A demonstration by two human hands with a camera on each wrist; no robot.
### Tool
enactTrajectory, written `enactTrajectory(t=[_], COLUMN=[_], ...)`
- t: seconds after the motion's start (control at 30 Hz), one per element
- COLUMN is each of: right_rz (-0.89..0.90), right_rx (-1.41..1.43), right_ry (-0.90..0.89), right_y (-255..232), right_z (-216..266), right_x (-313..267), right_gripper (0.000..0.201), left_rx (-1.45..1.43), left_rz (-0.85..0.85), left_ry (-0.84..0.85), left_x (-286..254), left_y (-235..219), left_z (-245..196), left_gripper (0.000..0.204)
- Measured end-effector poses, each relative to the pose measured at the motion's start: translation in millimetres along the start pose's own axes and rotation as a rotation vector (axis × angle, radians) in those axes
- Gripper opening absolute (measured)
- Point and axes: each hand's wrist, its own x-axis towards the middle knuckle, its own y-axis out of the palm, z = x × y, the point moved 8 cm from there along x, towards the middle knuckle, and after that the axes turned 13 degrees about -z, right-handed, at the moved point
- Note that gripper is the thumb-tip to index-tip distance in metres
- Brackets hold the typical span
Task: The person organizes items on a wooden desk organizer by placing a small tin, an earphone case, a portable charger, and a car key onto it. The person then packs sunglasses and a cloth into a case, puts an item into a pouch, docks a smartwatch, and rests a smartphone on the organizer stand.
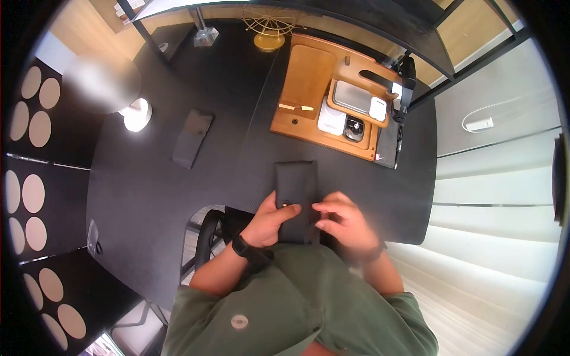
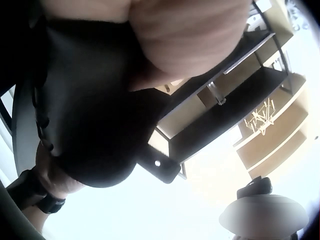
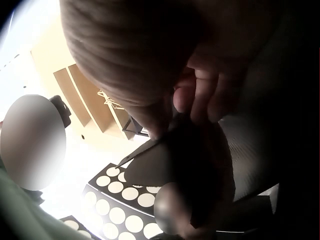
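A long black leather-look case [image 1: 297, 181] with a small gold snap stud [image 1: 286, 204] lies upright in front of the body, over the near edge of the desk. My left hand [image 1: 264, 224] grips its left side, thumb laid across the front. My right hand [image 1: 347, 222] is at the right edge, its bent index finger and thumb apart, fingertips right at the case. The left wrist view shows the case [image 2: 95, 115] up close, with a rounded end, edge lacing and a strap [image 2: 161, 165] with a hole. In the right wrist view the fingers [image 3: 202, 92] overlap the dark case.
Another flat dark case [image 1: 193, 139] lies on the black desk [image 1: 148, 196] to the left, near a white lamp base [image 1: 138, 115]. A wooden organizer [image 1: 309, 65] holding small devices stands at back right. A gold wire stand [image 1: 269, 40] is farther back. A chair armrest [image 1: 209, 237] sits below.
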Motion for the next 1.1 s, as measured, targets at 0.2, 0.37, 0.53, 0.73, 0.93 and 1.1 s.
enactTrajectory(t=[0.2,0.37,0.53,0.73,0.93,1.1], right_rz=[-0.03,-0.072,-0.11,-0.133,-0.235,-0.284], right_rx=[-0.182,-0.261,-0.306,-0.251,-0.25,-0.31], right_ry=[-0.075,-0.088,-0.129,-0.114,-0.054,-0.081], right_y=[7.5,10.7,11.6,13.3,9.1,6.2], right_z=[5.2,2.2,1.7,3.8,-5.1,-5.5], right_x=[1.0,-1.9,-5.5,-3.7,-0.4,0.7], right_gripper=[0.039,0.027,0.025,0.02,0.017,0.014], left_rx=[0.058,-0.054,0.077,0.168,0.141,-0.128], left_rz=[0.006,0.009,-0.025,-0.092,-0.163,-0.075], left_ry=[0.03,-0.033,0.108,0.082,0.128,0.01], left_x=[2.8,9.2,5.2,15.9,16.0,18.4], left_y=[9.3,6.4,11.5,-1.1,-4.2,-6.2], left_z=[-5.9,-3.3,-8.8,-10.6,-9.5,-8.5], left_gripper=[0.04,0.044,0.045,0.031,0.026,0.026])
